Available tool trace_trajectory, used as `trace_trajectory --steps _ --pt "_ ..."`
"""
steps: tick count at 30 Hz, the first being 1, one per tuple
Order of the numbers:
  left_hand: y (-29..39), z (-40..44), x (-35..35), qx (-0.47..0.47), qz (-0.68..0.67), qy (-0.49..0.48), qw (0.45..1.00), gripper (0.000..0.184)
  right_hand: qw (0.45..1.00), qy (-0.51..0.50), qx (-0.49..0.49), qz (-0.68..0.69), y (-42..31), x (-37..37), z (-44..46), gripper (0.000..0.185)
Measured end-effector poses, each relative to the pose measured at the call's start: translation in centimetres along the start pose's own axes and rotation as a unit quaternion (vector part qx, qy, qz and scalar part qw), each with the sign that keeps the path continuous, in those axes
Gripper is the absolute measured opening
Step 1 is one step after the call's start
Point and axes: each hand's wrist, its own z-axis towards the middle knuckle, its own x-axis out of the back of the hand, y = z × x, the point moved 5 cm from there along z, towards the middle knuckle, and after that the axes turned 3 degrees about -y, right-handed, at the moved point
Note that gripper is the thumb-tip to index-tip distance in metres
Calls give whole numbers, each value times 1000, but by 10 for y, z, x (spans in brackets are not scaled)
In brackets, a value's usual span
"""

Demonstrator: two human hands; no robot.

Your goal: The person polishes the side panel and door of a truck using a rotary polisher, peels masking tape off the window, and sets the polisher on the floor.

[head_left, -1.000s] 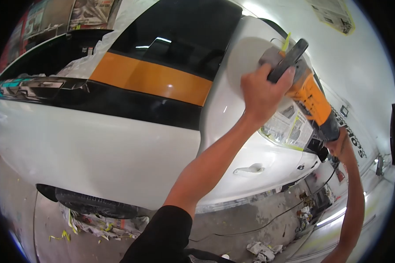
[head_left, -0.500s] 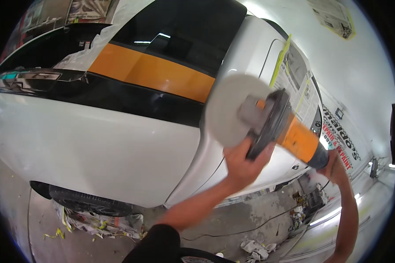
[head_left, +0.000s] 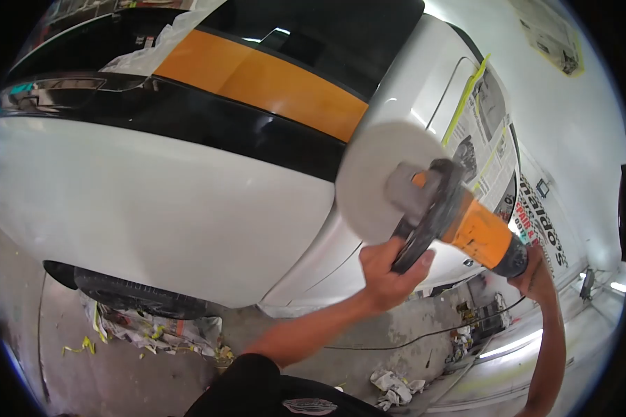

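Note:
An orange and black polisher (head_left: 481, 233) lies across the view at centre right. Its round pale pad (head_left: 368, 177) looks blurred, over the white pillar at the side of the car (head_left: 167, 201). My left hand (head_left: 391, 274) is closed around the black front handle (head_left: 431, 219). At the tool's dark rear end, my right hand (head_left: 535, 274) is wrapped round the body, partly hidden by it. Newspaper (head_left: 481, 146) edged with yellow-green tape covers the car's side beyond the pad.
A tyre (head_left: 135, 295) shows under the car, with crumpled masking paper (head_left: 160, 330) beside it. A black cord (head_left: 424, 338) crosses the floor below my arms. More crumpled paper (head_left: 395, 389) lies near the bottom. Lettering (head_left: 546, 229) marks the right wall.
From a second ago, the polisher has moved down and left from the upper right, uncovering taped newspaper. Since the middle frame it has shifted slightly right and down, as the car view shifted too.

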Motion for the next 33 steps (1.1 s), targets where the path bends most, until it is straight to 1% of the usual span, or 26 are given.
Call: trace_trajectory --steps 1,2,4,5,6,8,9,10,11,12,13,14,15,16,18,19,20,22,23,24,26,27,29,30,32,33 --pt "-2 -11 4 30 0 -7 1000 23 999 -28 -7 27 -35 13 1 62" --pt "-6 -10 0 30 -3 -10 999 23 999 -28 -11 26 -24 11 -1 62" --pt "-7 5 -11 -24 7 -12 1000 24 1000 -8 -17 3 6 7 3 64" --pt "-8 18 -21 -12 -29 16 999 29 999 31 -35 28 13 12 2 64" --pt "-2 39 -26 -25 -19 12 999 32 995 71 -52 52 15 22 2 63" --pt "4 68 -30 -34 -6 8 999 35 993 47 -77 72 10 37 8 61" --pt "3 76 -31 -9 -52 7 999 38 993 42 -78 73 -15 50 10 61" --pt "1 78 -34 15 -101 2 995 41 983 -9 -156 98 -47 60 11 61" --pt "4 69 -29 11 -66 23 997 46 963 -58 -233 122 -61 61 7 61" --pt "1 51 -22 -10 -7 38 999 46 961 -59 -239 122 -42 47 0 61" --pt "-2 29 -12 -30 53 54 997 46 987 -26 -144 71 -19 27 -3 62" --pt "-1 9 0 -11 42 43 998 46 999 7 -43 17 -13 18 -5 63" --pt "2 -10 9 10 32 34 999 46 995 -85 -42 41 -32 18 0 65" --pt "8 -25 12 14 32 37 999 46 994 -88 -41 38 -36 17 -1 65" --pt "7 -45 16 113 -47 32 992 44 995 -82 -49 35 -40 14 -9 67" --pt "7 -44 14 125 -61 10 990 42 995 -89 -28 44 -26 12 -11 65" --pt "5 -36 11 129 -57 16 990 42 994 -95 -23 43 -31 18 -10 65" --pt "6 -12 6 68 -11 31 997 42 992 -49 -103 58 -31 37 -16 65" --pt "8 -5 5 69 -10 30 997 42 993 4 -103 57 -27 41 -18 66" --pt "10 1 4 70 -21 45 996 43 993 4 -104 58 -24 40 -20 66" --pt "10 -1 4 73 -36 58 995 44 999 41 -31 -14 -28 45 -23 67" --pt "7 -11 10 95 -21 65 993 44 999 39 -34 -15 -30 48 -22 67" --pt "8 -39 19 112 2 75 991 43 999 -27 -13 -20 -49 49 -15 64" --pt "13 -52 22 112 -3 71 991 43 999 -25 -18 -22 -53 46 -14 64" --pt "17 -61 21 140 -44 28 989 40 990 -133 -35 10 -66 31 -8 59" --pt "15 -54 17 131 -46 25 990 40 982 -135 -111 68 -81 36 -8 53"
